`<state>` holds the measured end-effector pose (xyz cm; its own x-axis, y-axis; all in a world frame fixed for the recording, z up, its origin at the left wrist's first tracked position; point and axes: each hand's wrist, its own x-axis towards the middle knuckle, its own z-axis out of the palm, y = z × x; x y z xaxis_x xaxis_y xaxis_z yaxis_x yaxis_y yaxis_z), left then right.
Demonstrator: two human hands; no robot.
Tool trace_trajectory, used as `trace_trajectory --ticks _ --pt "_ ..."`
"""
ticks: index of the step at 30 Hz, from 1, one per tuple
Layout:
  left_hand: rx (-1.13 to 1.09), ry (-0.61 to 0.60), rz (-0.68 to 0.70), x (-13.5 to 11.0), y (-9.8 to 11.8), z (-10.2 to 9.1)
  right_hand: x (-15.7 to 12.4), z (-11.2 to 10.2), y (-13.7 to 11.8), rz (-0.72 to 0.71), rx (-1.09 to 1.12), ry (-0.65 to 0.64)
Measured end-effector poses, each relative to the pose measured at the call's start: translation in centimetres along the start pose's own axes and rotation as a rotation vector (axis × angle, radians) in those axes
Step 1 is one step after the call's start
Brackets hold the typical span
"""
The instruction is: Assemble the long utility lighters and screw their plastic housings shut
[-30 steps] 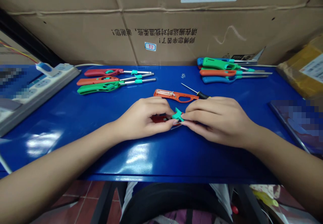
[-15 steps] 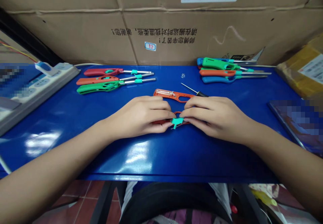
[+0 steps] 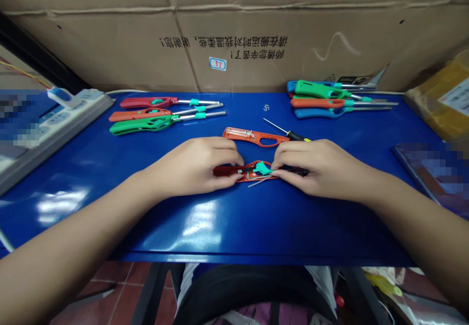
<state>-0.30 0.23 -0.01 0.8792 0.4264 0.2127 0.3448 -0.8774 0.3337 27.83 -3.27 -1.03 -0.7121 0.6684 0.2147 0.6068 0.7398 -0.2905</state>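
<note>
An opened orange lighter shell half [image 3: 244, 177] lies on the blue table between my hands, its inside facing up. My left hand [image 3: 200, 165] grips its left end between thumb and fingers. My right hand [image 3: 322, 168] is closed, its thumb and fingertips pinching the teal trigger [image 3: 262, 168], which sits over the shell's loop. A thin metal strip or wire [image 3: 258, 182] sticks out at the front edge. Just behind, the other orange shell half [image 3: 258, 137] holds a clear part at its left end. Beside it rests a screwdriver [image 3: 293, 133] with a black and yellow handle.
Several long-necked lighters [image 3: 146, 115] lie at the back left, and another stack of them [image 3: 322, 101] at the back right. A power strip [image 3: 58, 119] runs along the left side. A large cardboard box [image 3: 234, 27] stands behind the blue table [image 3: 146, 232].
The teal trigger has gone from above the shell, between both hands' fingertips, to within the shell's loop. My left fingers have moved off it, leftward, and more of the shell shows.
</note>
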Motion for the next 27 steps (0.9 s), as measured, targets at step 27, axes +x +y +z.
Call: trace_trajectory --ticks 27 --pt "-0.050 0.144 0.041 0.16 0.00 1.06 -0.06 -0.12 -0.27 -0.079 -0.087 -0.025"
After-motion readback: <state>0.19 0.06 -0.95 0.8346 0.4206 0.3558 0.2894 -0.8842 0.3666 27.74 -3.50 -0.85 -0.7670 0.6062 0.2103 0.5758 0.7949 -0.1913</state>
